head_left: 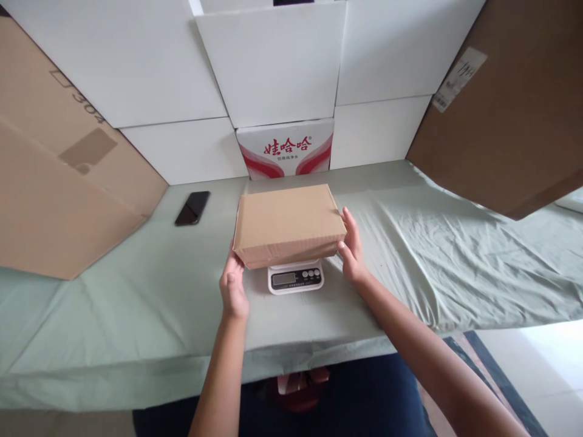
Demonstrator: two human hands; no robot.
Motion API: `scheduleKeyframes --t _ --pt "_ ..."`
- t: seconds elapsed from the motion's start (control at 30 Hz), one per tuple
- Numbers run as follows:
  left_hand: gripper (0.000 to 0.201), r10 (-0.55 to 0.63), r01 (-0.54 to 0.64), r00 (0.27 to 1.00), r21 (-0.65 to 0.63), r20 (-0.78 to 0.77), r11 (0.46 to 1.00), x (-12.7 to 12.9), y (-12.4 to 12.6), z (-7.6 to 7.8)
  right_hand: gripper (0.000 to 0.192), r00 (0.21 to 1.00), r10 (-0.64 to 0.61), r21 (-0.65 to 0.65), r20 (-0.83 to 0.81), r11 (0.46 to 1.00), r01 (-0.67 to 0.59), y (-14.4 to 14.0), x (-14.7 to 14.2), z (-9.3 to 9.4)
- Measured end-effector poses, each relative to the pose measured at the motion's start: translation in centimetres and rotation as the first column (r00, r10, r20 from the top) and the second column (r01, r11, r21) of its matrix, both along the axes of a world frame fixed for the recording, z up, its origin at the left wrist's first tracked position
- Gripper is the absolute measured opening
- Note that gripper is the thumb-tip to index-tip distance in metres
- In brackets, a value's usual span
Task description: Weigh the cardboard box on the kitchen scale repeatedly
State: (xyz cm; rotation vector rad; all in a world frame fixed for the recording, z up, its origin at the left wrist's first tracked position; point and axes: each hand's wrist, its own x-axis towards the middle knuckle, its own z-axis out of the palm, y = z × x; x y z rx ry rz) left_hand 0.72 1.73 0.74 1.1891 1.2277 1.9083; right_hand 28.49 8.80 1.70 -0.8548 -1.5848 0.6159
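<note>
A closed brown cardboard box (pixel 286 221) rests on a small white digital scale (pixel 296 278), whose display and buttons show below the box's near edge. My left hand (pixel 234 285) holds the box's near left corner. My right hand (pixel 351 249) grips the box's right side, fingers against its edge. Both hands are on the box at once.
A black phone (pixel 192 207) lies on the green cloth-covered table (pixel 432 255) to the left. White boxes (pixel 273 67) and one with red print (pixel 286 149) stand behind. Large brown cartons (pixel 54 182) (pixel 510 115) flank both sides.
</note>
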Motion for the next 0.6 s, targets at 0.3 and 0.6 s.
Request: scheduleKeyframes --t 0.3,0.6 --pt "0.081 -0.056 0.056 0.998 -0.031 -0.019 0.998 -0.1 -0.3 -0.3 0.069 0.999 0.043 0.021 0.014 0.999 -0.043 -0.4 -0.1 0.7" --pt "0.078 -0.087 0.084 0.995 0.076 0.041 0.994 -0.7 5.1 4.0 0.073 0.997 -0.027 0.138 -0.069 0.990 0.037 2.5 -2.0 5.8"
